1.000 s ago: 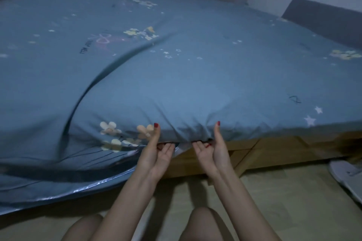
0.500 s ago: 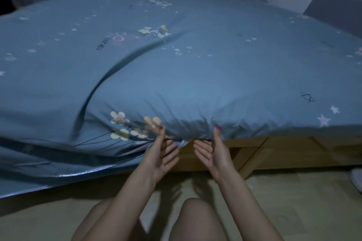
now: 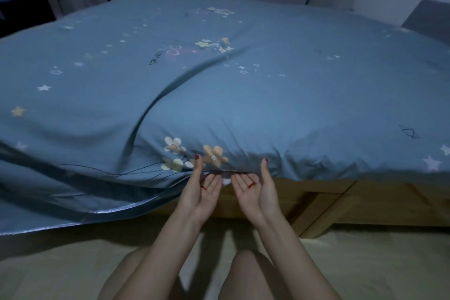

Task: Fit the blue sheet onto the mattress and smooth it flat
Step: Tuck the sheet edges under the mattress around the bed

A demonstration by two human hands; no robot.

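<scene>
The blue sheet, printed with flowers and stars, covers the whole top of the mattress. A long diagonal fold runs from its middle down to the near edge. My left hand and my right hand are side by side, palms up, at the near edge. Their fingertips reach under the sheet's hem, and both thumbs stand upright against the sheet's side. To the left, the sheet hangs loose over a glossy mattress edge.
The wooden bed frame shows below the sheet to the right of my hands. Beige floor lies in front, with my knees at the bottom of the view. Pale walls and grey padded panels stand behind the bed.
Both hands have slid back a little from under the edge, so more of the palms and fingers shows. The view has tilted up, showing more of the bed.
</scene>
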